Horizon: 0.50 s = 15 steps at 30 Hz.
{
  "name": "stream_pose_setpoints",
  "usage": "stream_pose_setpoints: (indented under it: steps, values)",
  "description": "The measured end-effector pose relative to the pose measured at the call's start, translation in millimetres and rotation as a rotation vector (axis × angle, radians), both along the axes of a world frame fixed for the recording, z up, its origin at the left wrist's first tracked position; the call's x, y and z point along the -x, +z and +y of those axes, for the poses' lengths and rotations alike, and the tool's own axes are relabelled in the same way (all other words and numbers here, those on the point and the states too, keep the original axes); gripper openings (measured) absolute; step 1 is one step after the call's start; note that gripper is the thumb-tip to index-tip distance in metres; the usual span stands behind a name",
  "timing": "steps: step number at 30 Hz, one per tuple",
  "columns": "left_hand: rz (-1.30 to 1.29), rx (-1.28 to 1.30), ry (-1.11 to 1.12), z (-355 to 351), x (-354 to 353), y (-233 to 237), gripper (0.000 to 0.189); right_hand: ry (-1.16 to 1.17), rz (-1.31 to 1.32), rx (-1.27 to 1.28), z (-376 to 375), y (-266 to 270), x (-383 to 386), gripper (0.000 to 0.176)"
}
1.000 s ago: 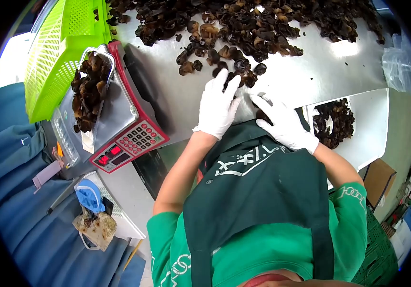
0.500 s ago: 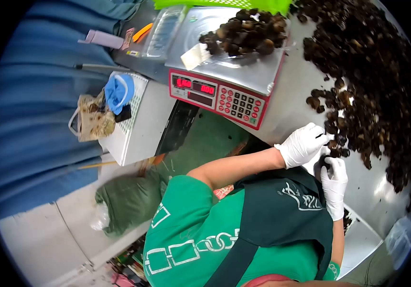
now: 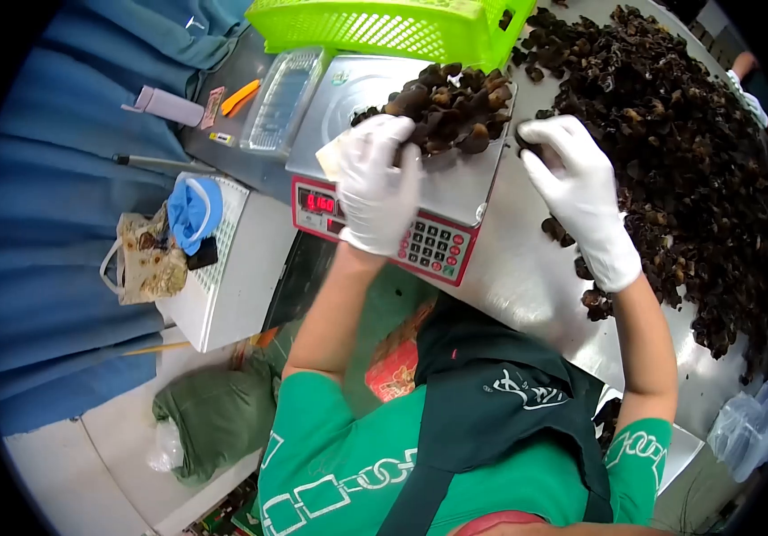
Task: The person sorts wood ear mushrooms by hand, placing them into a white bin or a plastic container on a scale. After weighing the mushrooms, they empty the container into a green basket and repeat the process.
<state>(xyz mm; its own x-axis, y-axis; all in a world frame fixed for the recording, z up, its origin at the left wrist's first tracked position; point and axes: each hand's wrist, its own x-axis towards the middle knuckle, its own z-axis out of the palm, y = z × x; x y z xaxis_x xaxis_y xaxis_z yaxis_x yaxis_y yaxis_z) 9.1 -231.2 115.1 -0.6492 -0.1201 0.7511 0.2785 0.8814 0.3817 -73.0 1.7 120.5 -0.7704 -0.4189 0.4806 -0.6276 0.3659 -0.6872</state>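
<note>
My left hand (image 3: pixel 375 188), in a white glove, is over the front of the digital scale (image 3: pixel 438 255), at the near left edge of a heap of dark mushroom pieces (image 3: pixel 455 112). Its fingers are curled, with a dark mushroom piece showing between them. The heap lies on clear plastic on the metal pan, beside a pale paper slip (image 3: pixel 330 159). My right hand (image 3: pixel 576 183), also gloved, is raised over the metal table right of the scale. A small dark mushroom piece (image 3: pixel 521 138) shows at its pinched fingertips. The red display reads about 0.160.
A large pile of dark mushroom pieces (image 3: pixel 670 161) covers the table's right side. A green basket (image 3: pixel 375 27) stands behind the scale. At left are a clear plastic box (image 3: pixel 286 103), an orange cutter (image 3: pixel 239 96) and a lilac bottle (image 3: pixel 168 105). Another person's gloved hand (image 3: pixel 748 100) shows far right.
Both hands have come up from the near edge of the pile. My left hand moved left to the scale; my right hand moved up beside it. The view shifted, showing more of the green basket.
</note>
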Motion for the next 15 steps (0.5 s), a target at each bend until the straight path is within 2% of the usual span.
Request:
stream_pose_setpoints:
  steps: [3,4,6,7,8,10,11,15]
  values:
    - [-0.071,0.008,0.066,-35,14,-10,0.043,-0.003,-0.027,-0.046,-33,6,30,0.023]
    - [-0.137,0.018,0.036,-44,16,-18,0.045,0.020,0.076,-0.049,-41,-3,42,0.025]
    - [-0.276,0.038,-0.024,-55,18,-28,0.052,0.112,0.058,-0.164,-44,-10,52,0.031]
    - [-0.358,0.131,0.023,-53,11,-28,0.065,0.113,0.047,-0.226,-44,-12,53,0.035]
    - [-0.334,0.189,-0.011,-54,9,-28,0.072,0.112,0.051,-0.195,-43,-13,52,0.035]
    - [-0.300,0.005,-0.137,-53,6,-25,0.078,0.115,0.064,-0.137,-36,-14,53,0.035]
    - [-0.230,-0.008,-0.132,-54,2,-32,0.082,0.140,0.031,-0.062,-32,-14,54,0.034]
    - [-0.207,-0.150,-0.117,-52,-9,-35,0.081,0.100,-0.125,0.050,-12,-8,57,0.030]
